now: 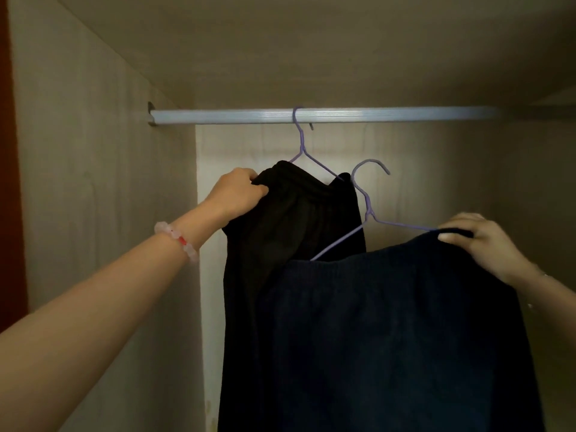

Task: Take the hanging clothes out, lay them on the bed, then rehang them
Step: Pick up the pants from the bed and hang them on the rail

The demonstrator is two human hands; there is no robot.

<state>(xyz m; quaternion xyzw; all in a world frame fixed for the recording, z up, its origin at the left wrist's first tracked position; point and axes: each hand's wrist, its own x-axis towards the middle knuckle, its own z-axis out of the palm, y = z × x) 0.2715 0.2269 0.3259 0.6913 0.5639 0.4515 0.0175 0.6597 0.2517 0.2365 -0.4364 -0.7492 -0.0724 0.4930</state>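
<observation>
Silver-grey metal rod [343, 115] spans the wardrobe from a bracket on the pale wood-grain side panel [93, 151] toward the right wall, just under the top panel [311, 42]. A dark red-brown strip [9, 182] runs down the far left edge of the view. One lavender wire hanger [300, 141] is hooked over the rod near its middle and carries a black garment [286, 232] with a gathered waistband, which hangs straight down against the light back panel [452, 169]. A second lavender hanger [369, 210] is off the rod, its hook free in the air below and to the right of the first hook. It carries a dark navy knit garment [389, 338], held nearer the camera, which overlaps and hides the lower right part of the black garment. The left hand [237, 191], with a pale beaded bracelet [177, 240] on the wrist, grips the left end of the black waistband, fingers curled round the bunched fabric. The right hand [480, 244] holds the navy garment at its upper right, where the wire arm disappears under the knit: fingers folded over the top edge, thumb pressed on the near face. Whether the wire itself is inside that grasp cannot be told.
</observation>
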